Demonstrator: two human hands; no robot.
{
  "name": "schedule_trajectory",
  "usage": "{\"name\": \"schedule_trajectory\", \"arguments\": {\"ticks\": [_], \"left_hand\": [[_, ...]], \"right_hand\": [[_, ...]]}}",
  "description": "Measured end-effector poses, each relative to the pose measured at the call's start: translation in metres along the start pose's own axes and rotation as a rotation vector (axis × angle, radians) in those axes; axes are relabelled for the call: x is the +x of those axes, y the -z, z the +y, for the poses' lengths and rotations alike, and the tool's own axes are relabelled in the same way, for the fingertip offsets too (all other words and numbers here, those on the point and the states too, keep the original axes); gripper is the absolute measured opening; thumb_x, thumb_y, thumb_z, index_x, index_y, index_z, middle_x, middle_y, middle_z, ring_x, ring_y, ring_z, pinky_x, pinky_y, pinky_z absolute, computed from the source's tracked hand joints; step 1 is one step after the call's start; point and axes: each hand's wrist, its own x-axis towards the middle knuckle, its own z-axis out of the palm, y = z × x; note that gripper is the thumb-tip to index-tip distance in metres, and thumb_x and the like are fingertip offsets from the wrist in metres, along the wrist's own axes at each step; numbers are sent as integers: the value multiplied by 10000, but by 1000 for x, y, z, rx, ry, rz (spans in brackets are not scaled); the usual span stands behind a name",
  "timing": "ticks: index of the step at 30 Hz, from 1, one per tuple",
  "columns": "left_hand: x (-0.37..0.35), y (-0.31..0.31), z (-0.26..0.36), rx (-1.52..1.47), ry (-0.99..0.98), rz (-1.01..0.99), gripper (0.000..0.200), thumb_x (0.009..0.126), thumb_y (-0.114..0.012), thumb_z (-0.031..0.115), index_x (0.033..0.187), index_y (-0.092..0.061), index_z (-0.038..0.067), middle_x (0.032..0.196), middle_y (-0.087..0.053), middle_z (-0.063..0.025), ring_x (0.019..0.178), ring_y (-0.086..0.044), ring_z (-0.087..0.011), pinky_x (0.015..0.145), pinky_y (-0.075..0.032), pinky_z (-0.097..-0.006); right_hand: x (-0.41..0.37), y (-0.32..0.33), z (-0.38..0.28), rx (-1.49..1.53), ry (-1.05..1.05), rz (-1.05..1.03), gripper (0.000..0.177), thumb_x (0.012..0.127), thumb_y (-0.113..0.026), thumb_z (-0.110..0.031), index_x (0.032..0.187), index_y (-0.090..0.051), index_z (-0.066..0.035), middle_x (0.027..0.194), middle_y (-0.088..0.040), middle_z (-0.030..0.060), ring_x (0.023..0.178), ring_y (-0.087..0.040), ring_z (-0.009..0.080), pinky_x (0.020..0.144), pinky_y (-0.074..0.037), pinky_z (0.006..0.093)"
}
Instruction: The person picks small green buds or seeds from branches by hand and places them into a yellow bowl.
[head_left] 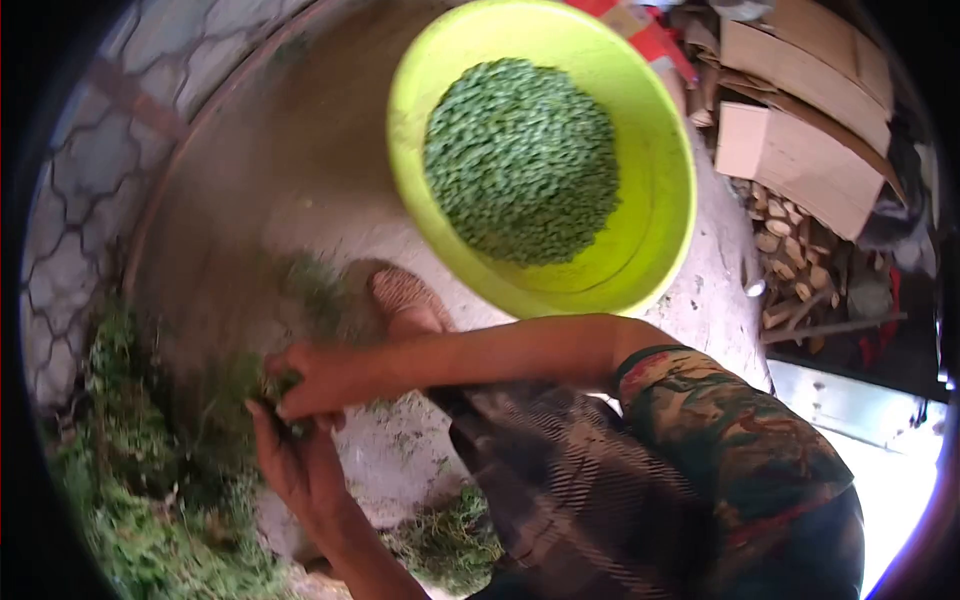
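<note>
My right hand (325,378) reaches in from the sleeved arm, its fingers closed at a green plant sprig (285,385). Just below it, my left hand (300,460) is closed around the lower part of the same greenery, its thumb pointing up. The two hands meet, and the leaves between them are smeared by motion. Beyond my right forearm stands a yellow-green plastic tub (660,190), partly filled with many small green pods (520,160).
A heap of uprooted green plants (150,500) lies along the left, with a smaller clump (450,540) near my knee. My foot (405,295) rests on the concrete floor. Cardboard (800,150) and chopped firewood (795,260) are stacked at the right. Paving stones (90,170) edge the floor.
</note>
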Motion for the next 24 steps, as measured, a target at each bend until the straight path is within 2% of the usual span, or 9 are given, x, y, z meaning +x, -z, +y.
{"name": "schedule_trajectory", "arguments": {"ticks": [2, 5, 6, 8, 10, 12, 16, 22, 24], "left_hand": [[-1, -1, -1, -180, 44, 71, 259, 909, -538, 247, 1052, -538, 30, 1069, -527, -114, 1001, -479, -214, 891, -389, -397], [13, 27, 1, -256, 188, -492, 199, 925, -497, 206, 1018, -545, 36, 967, -568, -108, 985, -486, -230, 894, -399, -402], [12, 23, 0, -247, 169, -463, 199, 925, -497, 206, 1018, -545, 36, 967, -568, -108, 985, -486, -230, 894, -399, -402], [10, 2, -4, -433, -34, 352, 251, 932, -480, 234, 1045, -526, 15, 946, -577, -119, 848, -535, -207, 790, -448, -355], [8, -3, 0, -399, -21, 357, 274, 940, -457, 224, 1078, -510, -6, 987, -581, -138, 880, -556, -224, 820, -450, -378], [5, -10, 0, -200, -120, -1, 287, 937, -460, 224, 1093, -506, -13, 1015, -582, -147, 903, -561, -230, 849, -453, -379], [2, -14, -2, -74, -131, -38, 316, 940, -462, 249, 1099, -502, -20, 1045, -576, -144, 959, -559, -238, 852, -463, -350], [5, -26, -13, -63, -264, 235, 316, 949, -446, 238, 1109, -500, -29, 1048, -577, -137, 960, -566, -233, 860, -470, -367], [7, -15, -16, -54, -249, 242, 323, 948, -448, 240, 1120, -496, -30, 1060, -574, -137, 966, -564, -232, 864, -469, -363]], "right_hand": [[5, -5, 4, 204, -35, -6, 249, 789, -534, -111, 954, -541, 77, 644, -603, 117, 561, -618, 178, 512, -523, 295], [1, -4, -4, 434, -102, -101, 325, 827, -541, -151, 1089, -490, 34, 736, -580, 68, 592, -590, 132, 508, -490, 261], [3, -3, 1, 455, -108, -130, 325, 827, -541, -151, 1089, -490, 34, 736, -580, 68, 592, -590, 132, 508, -490, 261], [5, 1, 8, 505, -105, -154, 183, 840, -512, -153, 939, -516, 1, 701, -544, 46, 538, -545, 107, 495, -480, 251], [-1, 3, 4, 462, -127, -110, 113, 840, -486, -130, 853, -512, -21, 700, -521, 37, 507, -506, 89, 481, -464, 237], [-1, 4, 6, 364, -141, -48, 204, 851, -547, -195, 930, -531, -9, 721, -533, 45, 531, -512, 91, 475, -459, 231], [1, -11, -1, 220, 51, 20, 340, 848, -611, -280, 1023, -536, 2, 716, -534, 40, 552, -496, 84, 471, -439, 224], [15, -11, 27, -281, 242, 77, 396, 830, -649, -327, 1041, -555, -6, 643, -507, 35, 561, -477, 65, 452, -395, 219], [8, -9, 9, -77, -147, -18, 413, 798, -678, -363, 1022, -573, -32, 614, -513, 44, 556, -486, 67, 459, -406, 227]]}}
